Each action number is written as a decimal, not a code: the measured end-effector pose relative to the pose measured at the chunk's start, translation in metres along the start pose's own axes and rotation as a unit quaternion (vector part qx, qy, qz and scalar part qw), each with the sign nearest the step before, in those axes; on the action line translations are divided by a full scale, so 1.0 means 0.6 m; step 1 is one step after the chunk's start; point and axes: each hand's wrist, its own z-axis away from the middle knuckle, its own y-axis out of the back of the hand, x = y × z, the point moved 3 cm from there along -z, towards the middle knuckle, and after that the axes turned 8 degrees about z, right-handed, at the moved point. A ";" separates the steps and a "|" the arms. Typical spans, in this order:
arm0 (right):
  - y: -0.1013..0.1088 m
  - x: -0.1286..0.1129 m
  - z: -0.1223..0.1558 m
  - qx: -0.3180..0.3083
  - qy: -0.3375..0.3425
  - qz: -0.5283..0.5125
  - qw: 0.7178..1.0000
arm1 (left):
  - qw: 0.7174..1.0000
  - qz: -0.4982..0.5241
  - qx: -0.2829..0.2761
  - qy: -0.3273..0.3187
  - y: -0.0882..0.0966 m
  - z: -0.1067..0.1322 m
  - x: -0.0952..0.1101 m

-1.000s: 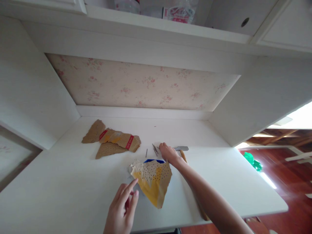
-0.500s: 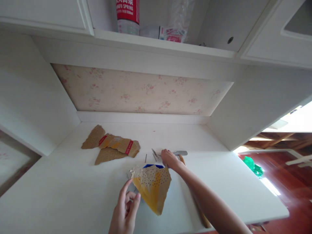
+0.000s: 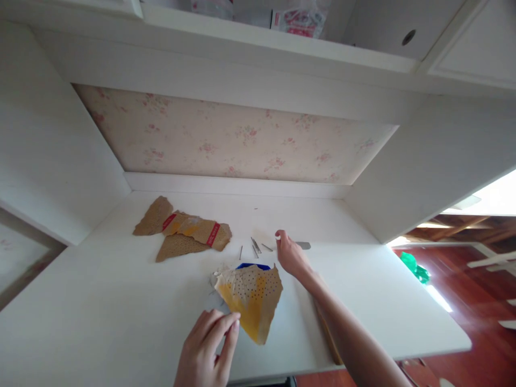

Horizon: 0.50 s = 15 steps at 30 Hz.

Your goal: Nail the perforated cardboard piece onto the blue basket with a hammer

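Note:
A piece of brown cardboard (image 3: 250, 301) with yellow patches and rows of small holes lies over a blue object (image 3: 253, 266), mostly hidden under it. At its lower left edge is my left hand (image 3: 209, 344), thumb and index finger pinched together; what they hold, if anything, is hidden. Several thin nails (image 3: 256, 248) are scattered beyond the cardboard. My right hand (image 3: 291, 255) hovers just right of them, fingers curled, their contents unclear. Behind it shows the grey metal head (image 3: 303, 245) of what looks like a hammer, its wooden handle (image 3: 330, 338) partly covered by my forearm.
Torn cardboard pieces (image 3: 189, 231) with red strips lie at the back left of the white table (image 3: 121, 317). White side panels and an overhead shelf (image 3: 282, 40) enclose the work area. A green plastic object (image 3: 413, 267) is on the red floor at right.
My right hand has moved away from the nails, uncovering one. My left hand has shifted down along the cardboard edge and closed its fingers into a pinch. The view has tilted downward.

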 end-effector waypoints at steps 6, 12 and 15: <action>0.019 0.020 0.115 0.035 -0.032 -0.268 0.962 | 0.992 -0.070 -0.073 -0.074 -0.006 -0.054 0.045; -0.014 0.013 0.219 -0.003 -0.044 -0.444 0.895 | 0.952 -0.173 -0.221 -0.121 -0.060 -0.060 0.042; -0.040 0.015 0.229 0.049 -0.072 -0.463 0.882 | 0.946 -0.191 -0.225 -0.133 -0.074 -0.052 0.031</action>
